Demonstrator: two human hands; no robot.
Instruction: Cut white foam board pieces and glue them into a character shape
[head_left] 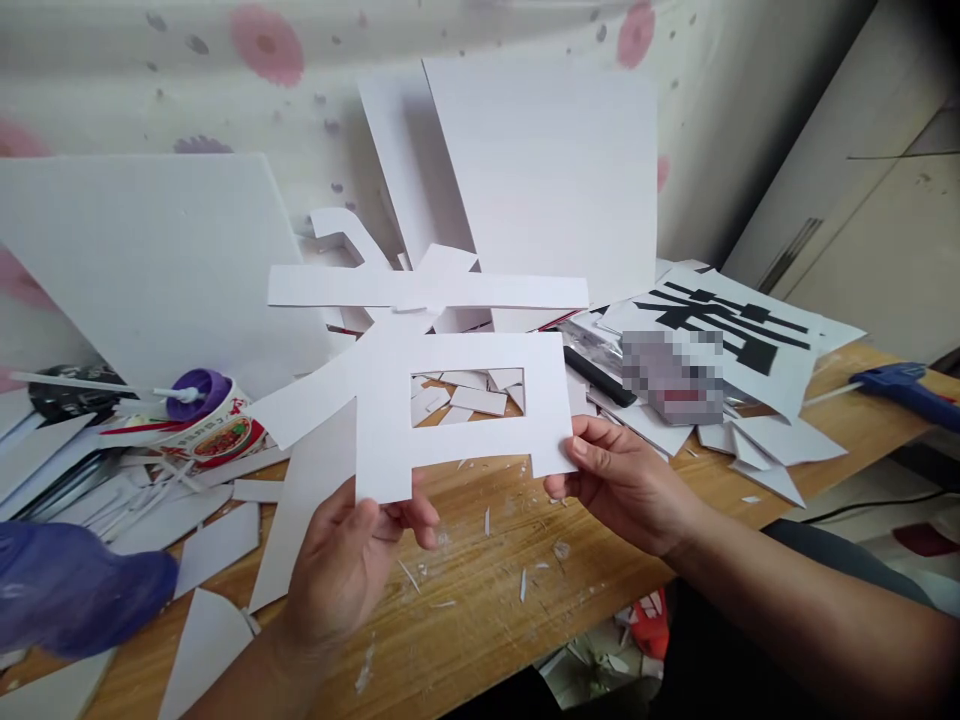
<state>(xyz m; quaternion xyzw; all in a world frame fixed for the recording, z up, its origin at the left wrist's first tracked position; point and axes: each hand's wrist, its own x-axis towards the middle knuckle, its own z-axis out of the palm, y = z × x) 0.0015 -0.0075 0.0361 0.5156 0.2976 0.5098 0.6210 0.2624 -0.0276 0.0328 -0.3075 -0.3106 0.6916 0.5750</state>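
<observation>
A white cut-out character (pixel 457 350), with a long crossbar and a rectangular hole low in it, is held up above the wooden table. My left hand (pixel 345 560) pinches its lower left leg, thumb in front and fingers behind. At its lower right corner, my right hand (pixel 626 475) grips the edge between thumb and fingers. Through the hole, white scraps show on the table. A printed sheet (pixel 720 320) with a black character lies to the right, behind my right hand.
Large white boards (pixel 555 170) lean against a flowered curtain (pixel 187 60). On the left are a paper bowl (pixel 217 430), a purple object (pixel 82 585) and many white offcuts (pixel 221 545). A blue glue gun (pixel 911 390) lies at the right of the table (pixel 480 610).
</observation>
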